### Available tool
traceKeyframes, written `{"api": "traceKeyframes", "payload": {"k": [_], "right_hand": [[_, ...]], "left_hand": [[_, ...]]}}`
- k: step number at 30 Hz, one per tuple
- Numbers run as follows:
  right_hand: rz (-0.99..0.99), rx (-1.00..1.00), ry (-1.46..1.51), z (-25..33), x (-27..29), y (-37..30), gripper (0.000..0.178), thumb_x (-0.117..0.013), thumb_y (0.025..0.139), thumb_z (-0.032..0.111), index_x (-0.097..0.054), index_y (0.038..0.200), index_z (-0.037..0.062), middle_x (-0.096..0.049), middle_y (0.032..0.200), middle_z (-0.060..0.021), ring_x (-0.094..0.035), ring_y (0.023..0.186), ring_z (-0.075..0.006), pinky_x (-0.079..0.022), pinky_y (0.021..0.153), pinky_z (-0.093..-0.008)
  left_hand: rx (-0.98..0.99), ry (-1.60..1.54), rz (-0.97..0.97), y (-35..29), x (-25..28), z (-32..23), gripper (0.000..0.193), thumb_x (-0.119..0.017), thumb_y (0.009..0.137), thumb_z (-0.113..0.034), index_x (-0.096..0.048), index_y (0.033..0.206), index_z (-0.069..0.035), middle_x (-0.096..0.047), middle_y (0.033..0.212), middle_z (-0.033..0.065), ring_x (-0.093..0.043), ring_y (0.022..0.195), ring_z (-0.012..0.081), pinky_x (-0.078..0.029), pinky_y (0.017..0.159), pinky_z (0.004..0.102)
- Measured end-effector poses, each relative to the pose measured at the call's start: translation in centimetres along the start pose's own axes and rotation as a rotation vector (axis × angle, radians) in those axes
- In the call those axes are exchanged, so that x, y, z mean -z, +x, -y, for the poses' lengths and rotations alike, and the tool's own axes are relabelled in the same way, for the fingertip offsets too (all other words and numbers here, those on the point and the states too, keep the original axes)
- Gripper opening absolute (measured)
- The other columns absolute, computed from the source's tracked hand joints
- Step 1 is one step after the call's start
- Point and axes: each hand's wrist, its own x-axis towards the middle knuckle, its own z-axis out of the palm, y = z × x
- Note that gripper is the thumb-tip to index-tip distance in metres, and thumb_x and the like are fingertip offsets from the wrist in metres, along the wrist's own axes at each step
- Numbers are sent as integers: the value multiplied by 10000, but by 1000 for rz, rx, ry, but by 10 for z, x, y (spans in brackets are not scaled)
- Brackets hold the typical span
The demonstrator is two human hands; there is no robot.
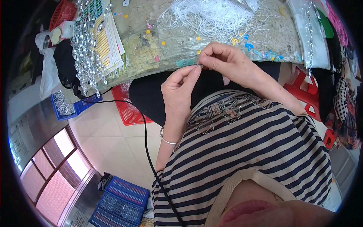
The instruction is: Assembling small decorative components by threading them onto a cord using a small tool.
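My left hand (179, 87) and my right hand (229, 63) meet at the near edge of the table (140, 56), thumb and forefinger of each pinched together. Between the fingertips shows a tiny pale bit, too small to make out. Beyond the hands lies a tangled heap of white thread (211, 17). To the left, strands of silvery twisted ornaments (85, 56) hang over the table edge beside cards with yellow strips (107, 43). Another silvery strand (311, 36) lies on clear plastic at the right.
Small coloured scraps (248, 45) dot the tabletop. A red basket (141, 117) and a blue basket (83, 106) stand below on the left. A black cable (146, 132) runs down past my left arm. A red plastic stool (304, 89) is at the right.
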Motion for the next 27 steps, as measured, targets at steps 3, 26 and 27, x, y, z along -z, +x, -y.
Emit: {"api": "traceKeyframes", "payload": {"k": [3, 26, 27], "right_hand": [[-9, 39, 30, -4, 2, -1, 217, -538, 942, 272, -616, 1034, 92, -567, 811, 28, -513, 680, -11, -366, 419, -139], [93, 9, 286, -10, 6, 5, 162, -499, 963, 225, -571, 930, 84, -609, 855, 8, -466, 672, -26, -373, 568, -149], [97, -12, 340, -9, 6, 7, 156, -496, 965, 225, -560, 926, 87, -603, 830, 4, -468, 666, -30, -372, 581, -158]], "left_hand": [[11, 2, 10, -1, 0, 0, 122, -661, 841, -38, -687, 946, 18, -541, 697, -77, -402, 625, -13, -318, 580, 144], [181, -101, 116, 3, -1, 3, 142, -652, 851, -68, -679, 950, 30, -671, 896, 39, -583, 823, 65, -448, 770, 198], [191, -102, 149, 4, 3, 4, 148, -656, 846, -71, -678, 950, 32, -671, 893, 42, -586, 821, 69, -449, 768, 200]]}}
